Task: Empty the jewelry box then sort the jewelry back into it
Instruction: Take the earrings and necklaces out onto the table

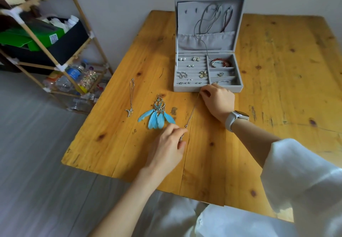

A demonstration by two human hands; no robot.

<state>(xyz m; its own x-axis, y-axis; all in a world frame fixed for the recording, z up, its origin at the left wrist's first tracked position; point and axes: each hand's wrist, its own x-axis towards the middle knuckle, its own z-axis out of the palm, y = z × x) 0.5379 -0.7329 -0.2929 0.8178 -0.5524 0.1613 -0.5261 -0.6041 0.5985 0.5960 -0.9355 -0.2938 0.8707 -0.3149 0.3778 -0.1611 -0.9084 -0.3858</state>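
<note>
A thin chain [192,111] stretches taut between both hands, just in front of the open jewelry box [207,87]. The right hand [218,101] pinches its far end by the box; the left hand [166,144] pinches its near end. It runs diagonally away from the box.

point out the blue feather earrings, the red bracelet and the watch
blue feather earrings [156,119], head view, on the feathers
red bracelet [221,63], head view, on the beads
watch [240,115], head view, on its face

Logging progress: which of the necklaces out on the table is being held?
The thin chain stretched between the left hand and right hand; the starfish-pendant necklace lies untouched, farther left.
</note>
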